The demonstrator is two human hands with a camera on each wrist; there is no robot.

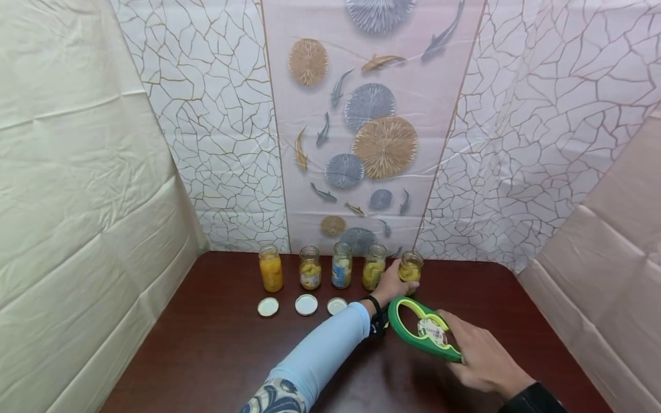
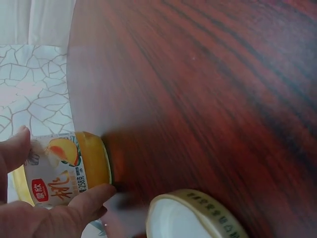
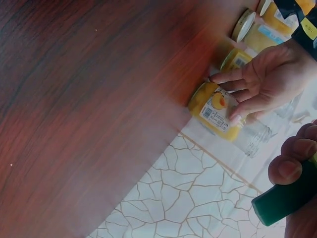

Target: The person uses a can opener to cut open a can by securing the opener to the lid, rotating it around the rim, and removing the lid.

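Note:
At the right end of a row of glass jars, my left hand (image 1: 393,285) holds an unlidded jar (image 1: 410,268) of yellow fruit pieces. Thumb and fingers lie on opposite sides of this jar (image 2: 59,168) in the left wrist view, its peach label between them. It stands upright on the dark red table. My right hand (image 1: 480,353) grips a green jar opener (image 1: 426,346) with a yellow-green inner edge, raised nearer to me. A round printed lid (image 1: 431,331) shows inside one opening of the opener. The right wrist view catches only the green end (image 3: 277,206) of the opener.
Several more open jars run leftward: one with orange fruit (image 1: 271,272), one with pale yellow pieces (image 1: 310,272), a blue-labelled one (image 1: 341,269) and another yellow one (image 1: 373,271). Upturned lids (image 1: 306,304) lie before them. A patterned cloth wall (image 1: 232,172) stands behind the table.

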